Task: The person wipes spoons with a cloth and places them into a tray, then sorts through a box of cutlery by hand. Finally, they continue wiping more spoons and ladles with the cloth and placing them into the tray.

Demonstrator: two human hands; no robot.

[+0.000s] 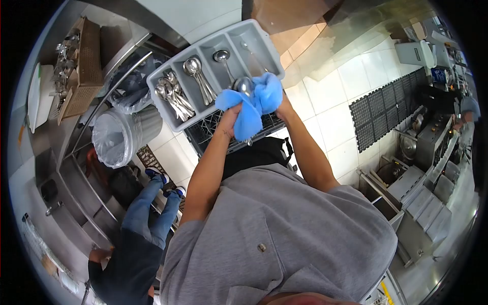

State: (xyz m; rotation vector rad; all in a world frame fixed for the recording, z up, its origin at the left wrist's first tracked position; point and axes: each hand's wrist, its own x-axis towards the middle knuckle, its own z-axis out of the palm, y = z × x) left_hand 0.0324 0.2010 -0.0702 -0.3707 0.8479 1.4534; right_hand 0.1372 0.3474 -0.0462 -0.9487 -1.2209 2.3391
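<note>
Both hands are up over the cutlery tray, and the work in hand is wiping a spoon dry: the left hand point(230, 114) is closed on one end of a blue cloth point(250, 108), the right hand point(281, 105) closed on the other end, and the bowl of a large spoon point(244, 85) pokes out of the folds right between the two grips. Its handle is wrapped up in the cloth, so which hand actually pinches the metal I cannot tell. Just beyond the hands sits the grey cutlery tray point(168, 68) (several compartments, spoons already lying in the ones off to the left hand's side, a ladle-like spoon alone in the one nearest the cloth). Under the hands is a dark dish rack point(206, 133). Off to the left hand's side, lower down, another person in jeans point(152, 203) stands by a lined bin point(118, 136). My read: this spoon is mid-polish, and the next move would call for freeing it from the cloth and laying it in a compartment with its own kind.
</note>
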